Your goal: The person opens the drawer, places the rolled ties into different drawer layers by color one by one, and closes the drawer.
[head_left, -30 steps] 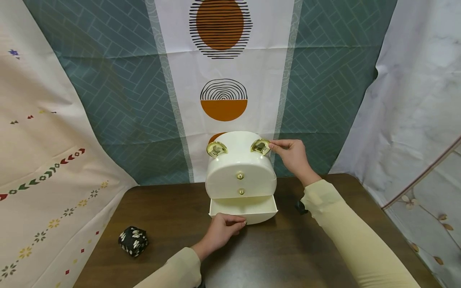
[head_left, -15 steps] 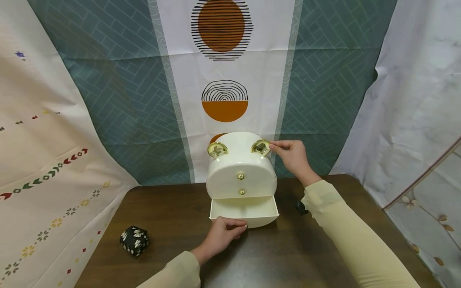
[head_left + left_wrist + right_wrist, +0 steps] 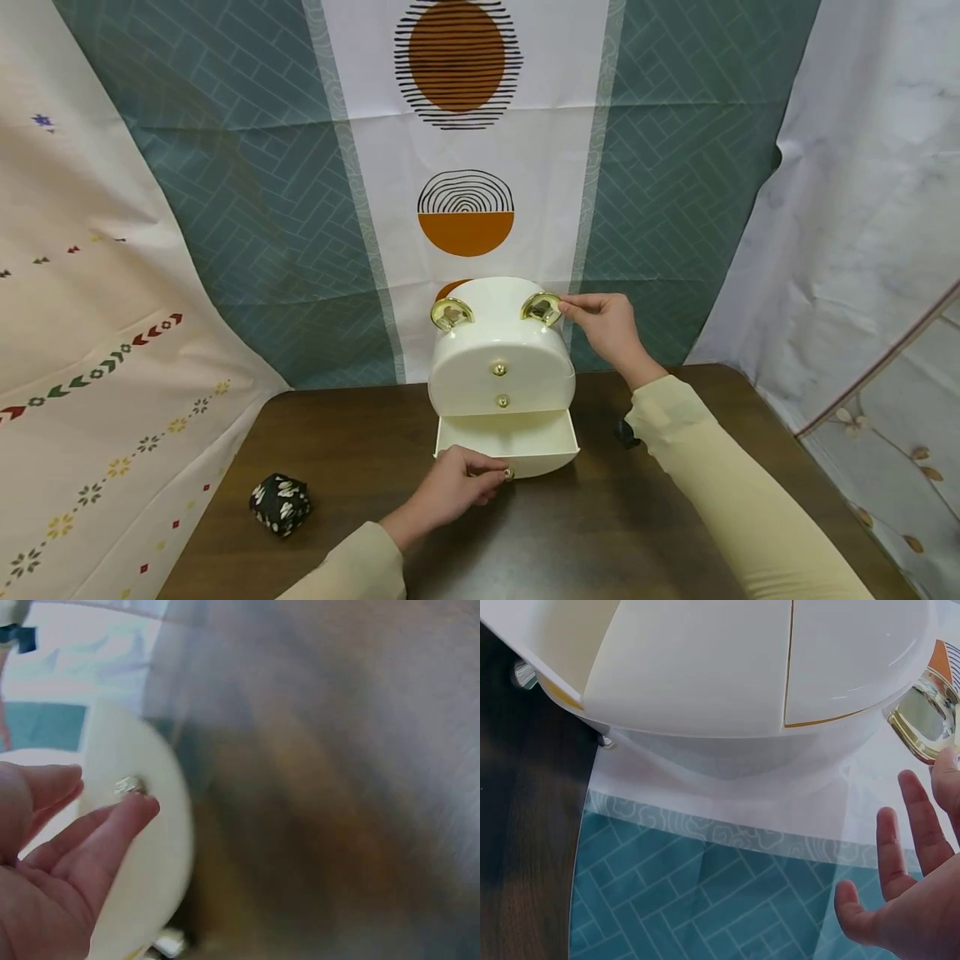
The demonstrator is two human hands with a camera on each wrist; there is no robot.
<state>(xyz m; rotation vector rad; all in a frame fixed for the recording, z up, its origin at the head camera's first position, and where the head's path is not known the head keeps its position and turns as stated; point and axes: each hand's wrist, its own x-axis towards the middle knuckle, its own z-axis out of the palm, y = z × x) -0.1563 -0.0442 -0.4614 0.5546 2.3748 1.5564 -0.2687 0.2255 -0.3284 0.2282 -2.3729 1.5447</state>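
A white rounded drawer box (image 3: 465,375) stands on the table with two gold bell-like ears on top. Its bottom drawer (image 3: 547,467) is pulled out, and the inside shows bare. My left hand (image 3: 453,492) is at the drawer front by the gold knob (image 3: 508,473). In the left wrist view the knob (image 3: 130,784) shows uncovered beside a fingertip, with the fingers spread apart. My right hand (image 3: 606,329) pinches the rim of the right gold ear (image 3: 542,308). In the right wrist view its other fingers (image 3: 891,855) stay extended, and the ear (image 3: 922,720) is partly cut off.
A black, white-patterned lumpy object (image 3: 280,505) lies on the left of the brown table (image 3: 345,467). Patterned cloths (image 3: 675,183) hang behind and at both sides. A second gold ear (image 3: 452,314) and two more knobs are on the box.
The drawer has come slightly farther out toward me. My left hand has drawn back a little to the left, uncovering the knob. The right hand keeps its place on the ear.
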